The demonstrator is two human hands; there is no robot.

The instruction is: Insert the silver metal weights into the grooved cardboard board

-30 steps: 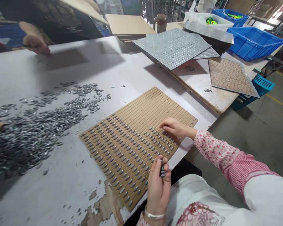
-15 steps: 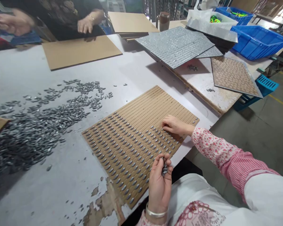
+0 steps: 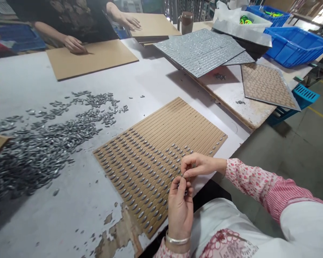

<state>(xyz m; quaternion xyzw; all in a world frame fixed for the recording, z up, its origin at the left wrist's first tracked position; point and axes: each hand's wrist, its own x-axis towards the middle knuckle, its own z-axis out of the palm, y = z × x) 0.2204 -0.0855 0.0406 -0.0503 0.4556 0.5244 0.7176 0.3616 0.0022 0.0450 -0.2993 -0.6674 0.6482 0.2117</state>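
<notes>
Grooved board [image 3: 177,122] on counter [image 3: 70,208], partly covered by rows of grey pieces [image 3: 141,214]. Left hand [image 3: 180,204] curled around more — right hand [image 3: 200,165] at its fingertips. Loose pile [image 3: 51,150] to the left; co-worker's hand [image 3: 74,45] at plain board [image 3: 102,61] opposite.

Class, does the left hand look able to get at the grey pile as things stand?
Probably yes: between the left hand and the grey pile lie just the flat board and tabletop, with nothing tall blocking the way.
</notes>
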